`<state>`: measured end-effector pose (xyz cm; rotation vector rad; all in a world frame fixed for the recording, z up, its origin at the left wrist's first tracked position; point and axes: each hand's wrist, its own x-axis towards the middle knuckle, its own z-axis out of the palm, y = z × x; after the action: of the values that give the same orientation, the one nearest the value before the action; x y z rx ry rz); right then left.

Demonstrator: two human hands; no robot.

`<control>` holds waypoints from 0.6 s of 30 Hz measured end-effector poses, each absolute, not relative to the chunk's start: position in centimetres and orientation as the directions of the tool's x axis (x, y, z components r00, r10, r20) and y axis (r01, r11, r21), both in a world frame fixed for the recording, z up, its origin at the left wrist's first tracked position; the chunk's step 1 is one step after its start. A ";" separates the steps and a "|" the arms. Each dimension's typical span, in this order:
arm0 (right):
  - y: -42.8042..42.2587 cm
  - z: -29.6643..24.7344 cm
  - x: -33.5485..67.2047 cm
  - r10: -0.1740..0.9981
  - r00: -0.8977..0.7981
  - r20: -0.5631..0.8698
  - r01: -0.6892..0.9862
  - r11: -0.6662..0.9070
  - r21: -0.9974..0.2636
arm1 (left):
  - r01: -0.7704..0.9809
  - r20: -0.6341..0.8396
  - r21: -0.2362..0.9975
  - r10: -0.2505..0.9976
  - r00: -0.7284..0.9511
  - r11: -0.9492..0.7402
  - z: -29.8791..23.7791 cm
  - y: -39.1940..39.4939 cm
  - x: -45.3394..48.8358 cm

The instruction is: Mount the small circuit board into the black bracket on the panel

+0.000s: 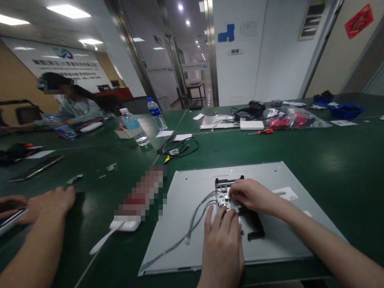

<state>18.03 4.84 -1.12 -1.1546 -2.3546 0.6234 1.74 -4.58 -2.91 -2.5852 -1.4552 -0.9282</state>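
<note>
A large flat white metal panel (264,248), like the back of a display, lies on the green table in front of me. Near its middle sits a black bracket (254,224) around a small silver-and-white part (222,199). Grey cables (192,220) run from that part towards the panel's lower left. My left hand (223,240) rests over the near side of the bracket, its fingers stretched forward and touching it. My right hand (249,194) reaches in from the right with fingertips pinched together at the silver part. Whatever those fingertips hold is hidden.
A phone-like object with a blurred screen (142,194) lies left of the panel, on a white power bank (129,225) with a cable. Another person's hand (55,200) is at far left. Water bottles (135,128), black cables (183,150) and an orange-handled screwdriver (265,131) lie beyond.
</note>
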 end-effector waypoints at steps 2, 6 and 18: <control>4.9 -1.2 18.0 0.810 -0.554 0.193 0.612 0.553 -0.565 | 0.791 0.518 0.245 0.765 0.382 -0.561 -3.0 -4.5 1.7; 4.9 -1.4 18.0 0.809 -0.555 0.193 0.617 0.556 -0.558 | 0.794 0.532 0.199 0.744 0.405 -0.575 -3.1 -4.4 1.6; 5.0 -1.3 18.0 0.801 -0.569 0.184 0.610 0.562 -0.559 | 0.784 0.511 0.231 0.758 0.406 -0.576 -3.3 -4.2 1.6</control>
<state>18.02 4.97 -1.25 -1.1417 -2.3778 0.6182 1.60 -4.24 -3.33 -2.5962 -1.4244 -0.9057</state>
